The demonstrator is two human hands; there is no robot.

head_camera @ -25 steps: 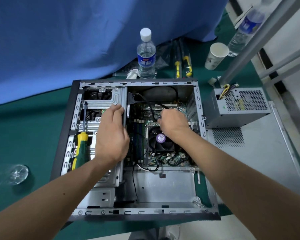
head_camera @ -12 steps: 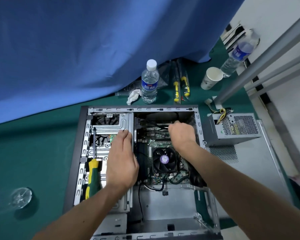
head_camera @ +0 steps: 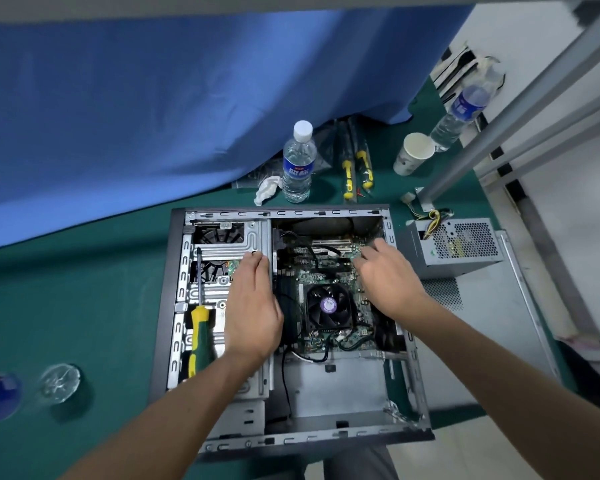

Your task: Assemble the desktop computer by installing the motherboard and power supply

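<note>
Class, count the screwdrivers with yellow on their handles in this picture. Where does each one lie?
3: one screwdriver lies on the drive cage inside the case; two screwdrivers lie side by side beyond it. The blue cloth may hide more.

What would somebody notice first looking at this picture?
Probably the open grey metal computer case lying on the green table, with the left hand and right hand reaching over its green motherboard. Next, the green-and-yellow-handled screwdriver resting on the case's left side, and the grey boxy power supply outside to the right.
</note>
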